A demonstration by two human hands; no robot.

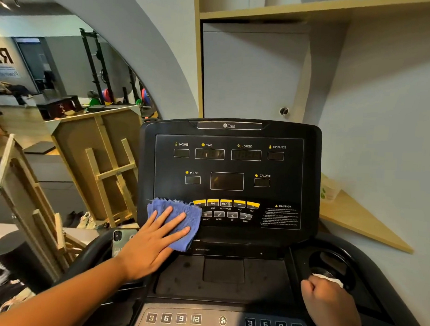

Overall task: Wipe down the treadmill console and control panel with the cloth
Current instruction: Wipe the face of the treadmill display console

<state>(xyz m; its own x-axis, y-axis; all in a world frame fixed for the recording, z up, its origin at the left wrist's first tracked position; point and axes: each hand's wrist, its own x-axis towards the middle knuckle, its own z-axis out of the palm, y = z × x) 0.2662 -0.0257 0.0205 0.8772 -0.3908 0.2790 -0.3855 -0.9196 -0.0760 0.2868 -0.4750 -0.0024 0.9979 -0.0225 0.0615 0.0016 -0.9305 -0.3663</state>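
Note:
The black treadmill console stands upright ahead, with dark readouts labelled incline, time, speed and distance. A blue cloth lies against its lower left corner, beside the yellow and grey buttons. My left hand presses flat on the cloth with straight, spread fingers. My right hand is curled into a fist at the right cup holder and grips a small white piece. The lower control panel with numbered keys and a fan key sits at the bottom edge.
A phone sits in the left cup holder just left of my wrist. Wooden frames lean to the left of the treadmill. A wooden shelf juts from the wall on the right, and a cabinet rises behind the console.

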